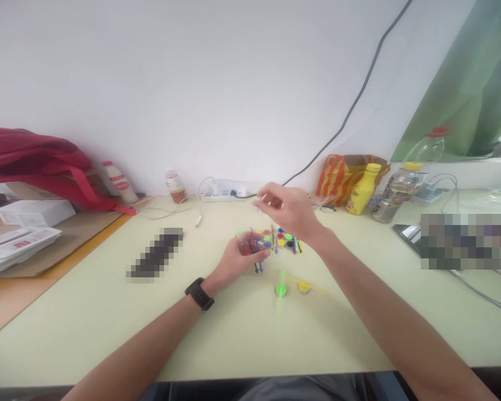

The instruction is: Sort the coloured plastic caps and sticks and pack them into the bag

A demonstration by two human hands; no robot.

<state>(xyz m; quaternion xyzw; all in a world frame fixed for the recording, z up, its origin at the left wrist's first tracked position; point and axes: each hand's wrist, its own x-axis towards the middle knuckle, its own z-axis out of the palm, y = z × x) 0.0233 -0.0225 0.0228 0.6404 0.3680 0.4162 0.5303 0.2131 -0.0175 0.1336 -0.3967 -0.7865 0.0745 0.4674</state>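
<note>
My left hand (236, 257), with a black watch on its wrist, curls around a see-through thing with red in it. Thin blue and black arrow-tipped sticks (259, 262) show at its fingers. Raised above the desk, my right hand (292, 209) is pinched, with a small clear bit at its fingertips that is too blurred to name. Under it lie several round coloured pieces (280, 236) in red, green, yellow and blue, with more thin sticks among them. Closer to me are a green disc (281, 289) and a yellow disc (303, 287), each with a thin stick across it.
A power strip (221, 192) lies by the wall. A striped bag (336, 177), a yellow bottle (363, 189) and a clear bottle (396, 192) stand at the back right. On the left are a small brown-filled bottle (176, 186), a white bottle (120, 181) and a red bag (33, 159).
</note>
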